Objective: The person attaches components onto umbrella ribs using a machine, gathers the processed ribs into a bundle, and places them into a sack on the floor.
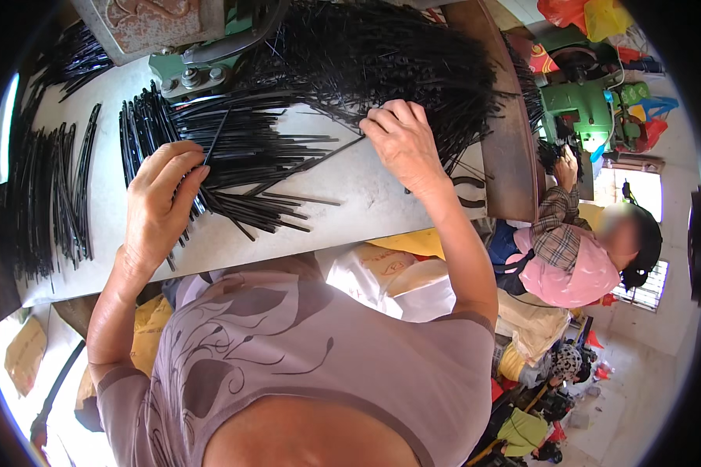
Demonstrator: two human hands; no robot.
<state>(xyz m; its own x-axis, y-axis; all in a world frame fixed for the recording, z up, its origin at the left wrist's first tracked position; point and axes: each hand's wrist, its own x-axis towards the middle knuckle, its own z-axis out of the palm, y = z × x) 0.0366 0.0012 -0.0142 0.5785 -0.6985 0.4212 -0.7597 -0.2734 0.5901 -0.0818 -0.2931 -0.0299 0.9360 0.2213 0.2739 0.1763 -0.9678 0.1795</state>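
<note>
Here your left hand (160,206) rests on the fanned bundle of black strips (234,156) lying on the white table (350,194). Its fingers (181,167) are curled and pinched, and one thin strip (216,138) rises from between thumb and forefinger, slanting up and right. The rest of that bundle spreads out under and to the right of your fingertips. Your right hand (401,140) lies further right, knuckles up, fingers bent loosely into the edge of the big tangled heap of strips (382,54); whether it actually grips any I cannot tell. More strips (51,194) lie in rows well to your left. A green machine (199,66) stands just behind the bundle.
</note>
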